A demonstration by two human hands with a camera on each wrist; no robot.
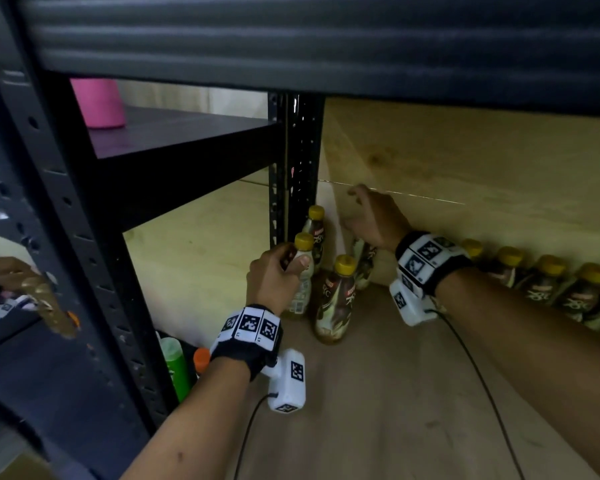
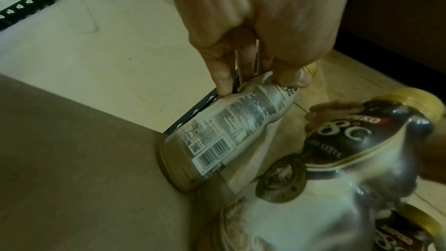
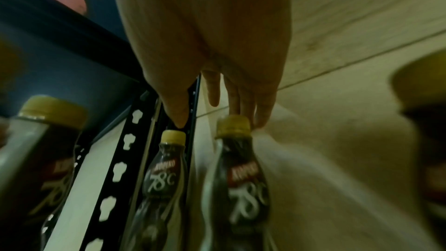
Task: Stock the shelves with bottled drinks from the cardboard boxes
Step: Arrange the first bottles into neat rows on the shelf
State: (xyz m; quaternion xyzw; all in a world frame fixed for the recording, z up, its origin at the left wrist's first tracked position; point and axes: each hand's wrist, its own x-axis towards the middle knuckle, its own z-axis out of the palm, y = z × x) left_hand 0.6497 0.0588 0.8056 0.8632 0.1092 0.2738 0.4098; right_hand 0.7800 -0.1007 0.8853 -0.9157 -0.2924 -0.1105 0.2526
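Several brown coffee bottles with yellow caps stand in the back left corner of the wooden shelf (image 1: pixel 361 393). My left hand (image 1: pixel 293 261) grips one bottle (image 1: pixel 302 282) by its neck; in the left wrist view the thumb and fingers (image 2: pixel 223 83) pinch that bottle (image 2: pixel 226 135), which leans with its base on the board. My right hand (image 1: pixel 350 209) hovers over another bottle (image 1: pixel 362 265) by the back wall, fingers straight. In the right wrist view its fingertips (image 3: pixel 260 119) sit just behind that bottle's cap (image 3: pixel 233 127). Whether they touch it is unclear.
A loose bottle (image 1: pixel 336 299) stands between my hands and one (image 1: pixel 315 233) against the black upright (image 1: pixel 300 161). A row of bottles (image 1: pixel 534 282) lines the back wall to the right. The upper shelf (image 1: pixel 326 46) hangs low overhead. A pink container (image 1: pixel 99 102) sits on the neighbouring rack.
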